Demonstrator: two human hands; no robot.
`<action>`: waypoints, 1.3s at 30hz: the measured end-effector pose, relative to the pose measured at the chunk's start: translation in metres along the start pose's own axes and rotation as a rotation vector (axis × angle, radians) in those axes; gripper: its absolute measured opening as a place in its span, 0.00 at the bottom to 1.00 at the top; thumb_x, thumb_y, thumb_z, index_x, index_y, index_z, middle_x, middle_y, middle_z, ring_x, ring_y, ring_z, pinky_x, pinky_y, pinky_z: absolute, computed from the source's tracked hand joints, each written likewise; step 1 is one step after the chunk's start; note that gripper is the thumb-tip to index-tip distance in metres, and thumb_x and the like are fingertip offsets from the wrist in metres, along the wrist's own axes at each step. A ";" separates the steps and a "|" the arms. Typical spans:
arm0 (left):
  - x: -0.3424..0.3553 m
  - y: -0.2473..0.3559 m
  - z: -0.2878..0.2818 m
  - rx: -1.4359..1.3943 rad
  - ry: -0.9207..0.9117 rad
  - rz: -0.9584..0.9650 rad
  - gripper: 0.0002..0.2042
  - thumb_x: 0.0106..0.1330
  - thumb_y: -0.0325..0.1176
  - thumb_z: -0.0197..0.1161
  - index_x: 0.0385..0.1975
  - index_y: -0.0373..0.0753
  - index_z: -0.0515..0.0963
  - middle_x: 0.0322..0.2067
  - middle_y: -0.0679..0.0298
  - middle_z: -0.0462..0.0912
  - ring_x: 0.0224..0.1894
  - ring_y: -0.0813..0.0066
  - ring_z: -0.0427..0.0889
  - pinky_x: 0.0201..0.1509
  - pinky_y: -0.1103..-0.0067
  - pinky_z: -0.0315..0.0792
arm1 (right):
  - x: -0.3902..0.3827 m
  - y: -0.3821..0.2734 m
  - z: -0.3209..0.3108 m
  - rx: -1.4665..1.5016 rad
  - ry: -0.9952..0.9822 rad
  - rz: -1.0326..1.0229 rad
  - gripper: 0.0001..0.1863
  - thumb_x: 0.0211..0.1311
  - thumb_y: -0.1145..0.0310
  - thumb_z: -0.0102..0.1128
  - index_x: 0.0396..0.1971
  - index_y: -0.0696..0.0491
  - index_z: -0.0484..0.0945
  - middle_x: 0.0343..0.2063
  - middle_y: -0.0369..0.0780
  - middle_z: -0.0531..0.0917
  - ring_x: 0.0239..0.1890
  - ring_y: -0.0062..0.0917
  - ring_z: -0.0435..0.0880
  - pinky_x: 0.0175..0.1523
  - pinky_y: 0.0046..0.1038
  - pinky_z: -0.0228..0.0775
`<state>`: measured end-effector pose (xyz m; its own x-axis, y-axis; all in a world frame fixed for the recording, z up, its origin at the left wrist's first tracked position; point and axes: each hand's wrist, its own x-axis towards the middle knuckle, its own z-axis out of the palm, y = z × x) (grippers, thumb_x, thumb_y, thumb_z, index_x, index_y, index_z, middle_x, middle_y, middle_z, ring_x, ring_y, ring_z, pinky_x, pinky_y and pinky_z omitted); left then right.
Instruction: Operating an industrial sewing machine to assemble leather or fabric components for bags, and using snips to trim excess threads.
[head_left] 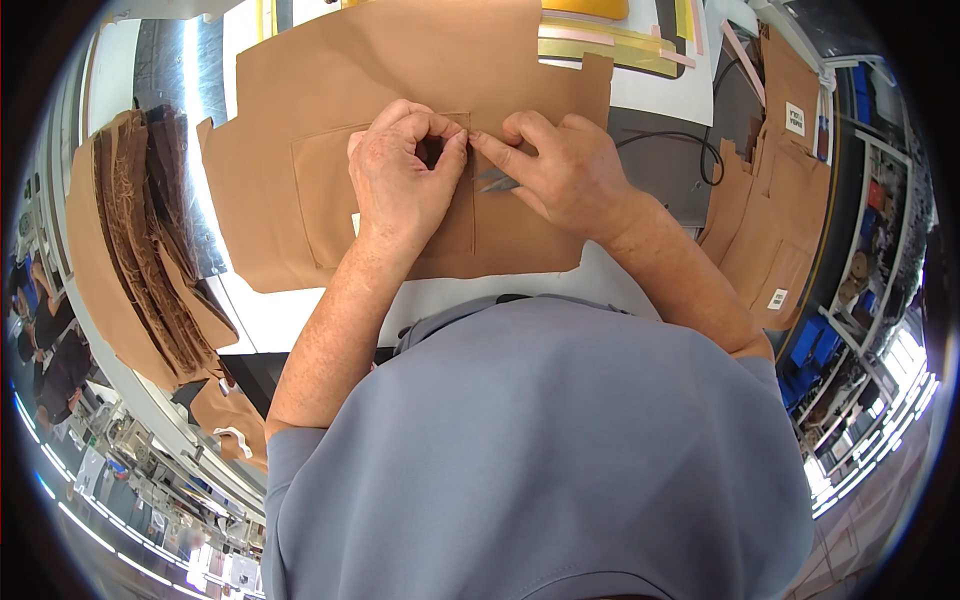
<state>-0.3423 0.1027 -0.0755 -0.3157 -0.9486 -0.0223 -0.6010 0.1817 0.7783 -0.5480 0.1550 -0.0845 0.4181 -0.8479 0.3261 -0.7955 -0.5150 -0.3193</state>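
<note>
A brown fabric piece point(300, 80) with a stitched rectangular pocket point(325, 200) lies spread out in front of me. My left hand point(400, 170) rests over the pocket, its thumb and index finger pinched together near the pocket's upper right corner. Whatever is between those fingertips is too small to make out. From the right, my right hand point(575, 170) reaches to the same corner, its fingertips close to the left ones. Pointed metal blades, apparently of thread snips point(497, 182), stick out from under my right palm; their handle is hidden. A small white label point(356, 223) shows beside my left wrist.
Stacked brown fabric pieces with frayed edges point(150, 250) lie on the left. More brown pieces with white labels point(770, 210) hang or lie at the right. Yellow-edged templates point(620, 45) lie at the back, and a black cable point(715, 160) curls near the right.
</note>
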 end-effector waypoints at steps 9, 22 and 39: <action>-0.001 -0.002 0.004 -0.101 0.005 -0.073 0.03 0.64 0.29 0.73 0.29 0.42 0.86 0.31 0.72 0.84 0.29 0.79 0.80 0.52 0.76 0.65 | 0.000 0.001 0.001 -0.044 -0.007 -0.042 0.20 0.56 0.69 0.70 0.51 0.46 0.88 0.32 0.32 0.75 0.25 0.18 0.78 0.25 0.23 0.69; -0.011 -0.004 0.001 -0.125 0.055 -0.057 0.04 0.65 0.28 0.74 0.29 0.41 0.85 0.32 0.72 0.82 0.30 0.78 0.78 0.52 0.77 0.68 | 0.003 -0.003 -0.013 -0.006 -0.098 -0.005 0.22 0.55 0.66 0.71 0.53 0.46 0.85 0.31 0.34 0.76 0.22 0.24 0.78 0.26 0.27 0.72; -0.016 0.000 0.006 -0.005 0.116 0.007 0.13 0.54 0.32 0.82 0.34 0.43 0.83 0.33 0.71 0.80 0.30 0.78 0.78 0.46 0.75 0.67 | 0.015 0.009 -0.007 0.092 -0.006 0.138 0.14 0.61 0.64 0.74 0.43 0.49 0.81 0.34 0.35 0.79 0.27 0.30 0.83 0.31 0.30 0.75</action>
<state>-0.3417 0.1199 -0.0785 -0.2325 -0.9710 0.0559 -0.5954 0.1876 0.7812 -0.5521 0.1383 -0.0765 0.3101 -0.9121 0.2684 -0.8020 -0.4025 -0.4414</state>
